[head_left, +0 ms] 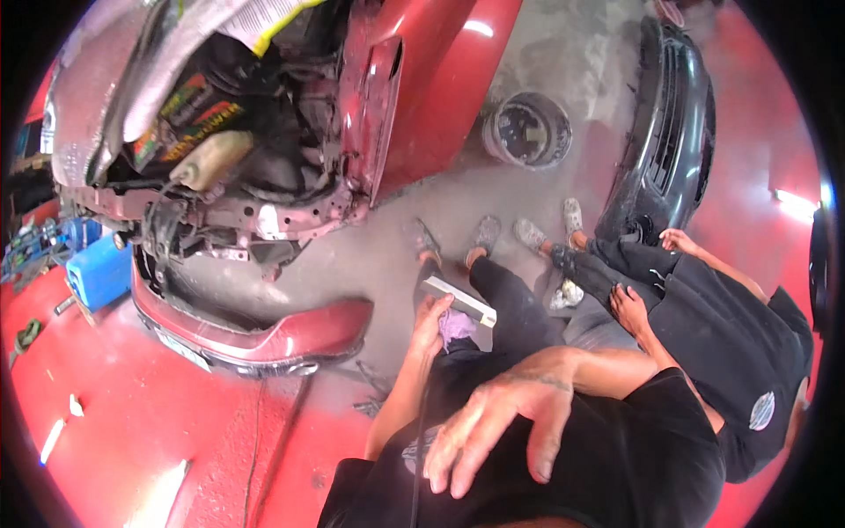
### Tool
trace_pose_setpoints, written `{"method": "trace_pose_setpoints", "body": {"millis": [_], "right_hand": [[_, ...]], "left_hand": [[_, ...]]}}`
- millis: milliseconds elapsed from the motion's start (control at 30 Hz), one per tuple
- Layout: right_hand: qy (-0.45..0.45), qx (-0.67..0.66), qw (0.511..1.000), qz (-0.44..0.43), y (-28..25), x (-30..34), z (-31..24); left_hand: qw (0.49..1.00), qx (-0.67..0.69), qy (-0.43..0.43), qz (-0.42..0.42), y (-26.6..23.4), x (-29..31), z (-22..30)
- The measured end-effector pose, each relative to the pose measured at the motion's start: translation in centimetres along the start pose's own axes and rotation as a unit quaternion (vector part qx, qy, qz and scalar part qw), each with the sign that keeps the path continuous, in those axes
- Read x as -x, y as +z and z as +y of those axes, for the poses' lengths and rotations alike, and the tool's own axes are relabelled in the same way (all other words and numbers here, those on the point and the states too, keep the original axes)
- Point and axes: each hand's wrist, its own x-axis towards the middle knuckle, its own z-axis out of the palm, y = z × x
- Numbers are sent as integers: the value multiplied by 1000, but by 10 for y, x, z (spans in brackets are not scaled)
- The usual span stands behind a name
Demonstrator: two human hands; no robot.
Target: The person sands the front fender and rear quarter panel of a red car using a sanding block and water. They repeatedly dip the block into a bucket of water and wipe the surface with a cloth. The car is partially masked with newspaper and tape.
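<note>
My left hand (429, 327) is closed around one end of a long, flat, pale rectangular block (471, 304), held above my lap. A crumpled lilac cloth (456, 326) hangs just beneath the block, beside my fingers; whether I grip it too is unclear. In front of my chest, my right hand (506, 418) is open, with the fingers spread and nothing in it. The dark trousers of my legs (515, 304) lie beyond the block.
A red car (422, 88) with an exposed engine bay stands ahead left. Its detached red bumper (264, 345) lies nearer, beside a blue canister (99, 275). A bucket (530, 132) and a black bumper (671, 132) are farther off. Another person (722, 343) sits close on my right.
</note>
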Motion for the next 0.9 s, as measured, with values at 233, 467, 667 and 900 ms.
{"method": "trace_pose_setpoints", "body": {"millis": [233, 467, 667, 900], "right_hand": [[164, 215, 959, 84, 57, 5, -21], [241, 488, 817, 191, 106, -2, -46], [171, 611, 684, 359, 103, 4, -52], [82, 581, 544, 599, 39, 72, -25]], "left_hand": [[997, -76, -5, -16, 47, 34, 43], [960, -252, 121, -1, 125, 90, 113], [952, -185, 185, -157, 111, 59, 131], [900, -273, 220, -260, 157, 73, 141]]}}
